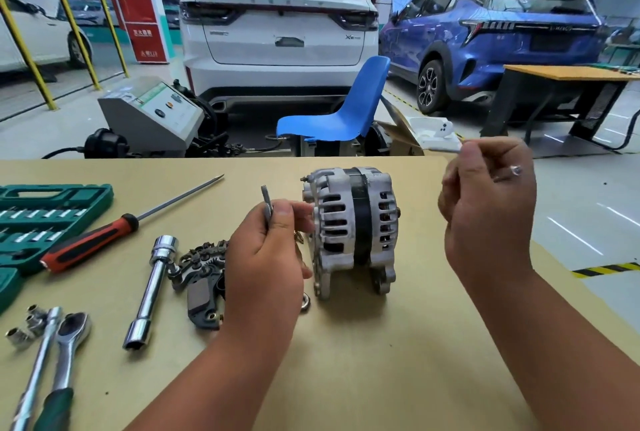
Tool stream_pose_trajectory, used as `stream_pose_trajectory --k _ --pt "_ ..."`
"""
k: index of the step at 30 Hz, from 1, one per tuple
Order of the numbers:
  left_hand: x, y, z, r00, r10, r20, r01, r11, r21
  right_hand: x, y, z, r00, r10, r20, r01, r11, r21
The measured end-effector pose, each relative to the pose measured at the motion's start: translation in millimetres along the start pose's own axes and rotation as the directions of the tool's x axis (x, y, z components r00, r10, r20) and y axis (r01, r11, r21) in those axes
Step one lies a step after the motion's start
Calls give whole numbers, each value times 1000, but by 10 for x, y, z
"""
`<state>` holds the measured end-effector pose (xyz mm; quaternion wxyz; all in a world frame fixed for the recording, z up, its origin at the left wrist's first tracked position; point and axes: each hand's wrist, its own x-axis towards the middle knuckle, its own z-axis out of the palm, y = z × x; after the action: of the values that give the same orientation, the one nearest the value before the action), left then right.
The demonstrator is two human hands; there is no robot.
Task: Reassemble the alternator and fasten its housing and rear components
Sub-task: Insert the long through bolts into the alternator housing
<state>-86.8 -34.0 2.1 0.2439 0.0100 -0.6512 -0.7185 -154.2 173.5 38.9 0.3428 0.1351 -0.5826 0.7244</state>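
Alternator (353, 233) between grips, left grip (266, 257) pinching threaded rod (267, 205), right grip (488, 208), perhaps, bolt (515, 170)

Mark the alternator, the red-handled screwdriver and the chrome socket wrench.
alternator (362, 229): head view, black middle band.
red-handled screwdriver (130, 221): head view, where handle meets shaft.
chrome socket wrench (150, 292): head view, middle of its shaft.

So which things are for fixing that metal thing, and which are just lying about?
For the job: silver ribbed alternator, threaded bolt in left hand, long bolt in right hand, black rear part, chrome ratchet.
Lying about: blue plastic chair, grey boxy machine, white car.
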Motion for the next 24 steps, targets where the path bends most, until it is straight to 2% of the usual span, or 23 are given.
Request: stream_pose_trajectory --k 2,3,5,8,10,12,14,17,19,21,24 --pt "-46 71 55 994 -66 89 78 987 -140 -180 -98 118 944 -221 246 264 951 -160" --pt "-71 104 84 988 -85 125 109 975 -193 -262 -116 165 889 -274 366 371 901 -226" --pt "-103 143 134 984 -107 142 136 967 -217 -384 -116 242 763 -277 584 503 822 -267" --pt "-95 152 127 973 -146 180 186 955 -229 -468 -83 303 601 -201 773 546 810 -214" --pt "-62 144 89 960 -163 226 214 950 -226 -472 -67 304 534 -185 825 582 788 -200" --pt "-28 151 61 964 -155 216 201 957 -211 -454 -62 284 497 -166 852 602 773 -201" --pt "21 137 32 976 -135 168 168 965 -203 -445 -64 266 522 -168 836 568 800 -194" --pt "129 59 -45 985 -147 93 160 976 -147 -445 -61 250 704 -185 686 437 874 -213" --pt "196 -32 -102 988 -127 84 127 992 3 -412 -25 232 824 -173 540 363 893 -267" --pt "244 -101 -147 992 -82 97 63 982 180 -350 44 188 914 -115 389 235 932 -276" --pt "286 -140 -177 994 -41 102 11 959 284 -265 165 128 974 23 224 24 978 -207"
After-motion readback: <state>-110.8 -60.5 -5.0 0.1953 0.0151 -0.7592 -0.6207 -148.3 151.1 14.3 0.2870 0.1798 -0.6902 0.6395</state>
